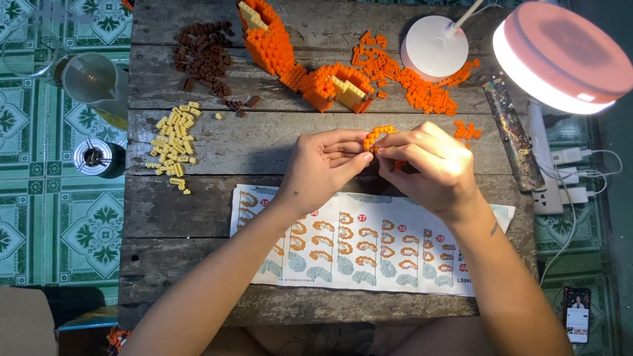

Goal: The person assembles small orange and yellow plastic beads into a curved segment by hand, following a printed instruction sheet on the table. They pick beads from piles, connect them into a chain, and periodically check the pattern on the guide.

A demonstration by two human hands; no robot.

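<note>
Both hands meet over the middle of a rough wooden table [198,217]. The left hand [323,168] and the right hand [428,165] pinch one small curved piece of orange bricks [377,135] between thumbs and fingertips, so the piece sits right at the grip, arching just above the touching fingertips, lifted off the boards.

Beyond the grip, a larger orange brick model [297,62] with cream-coloured insets lies on the table, angular and studded. To the right of it and just past the right hand spreads a loose heap of orange bricks [409,79], small and knobbly. Further left of the grip lie a scatter of pale yellow bricks [173,142] and, beyond that, a pile of dark brown bricks [206,56].

Under the wrists, nearer the person, lies a printed instruction sheet [356,247], flat paper with rows of orange and grey shapes.

To the right of the grip stand a round white lamp base [434,47] and its glowing pink-rimmed lamp head [560,56], close above the right hand. The planks are weathered and grooved. Bare boards lie open between the left hand and the yellow bricks; the right side is crowded towards the table's edge.
</note>
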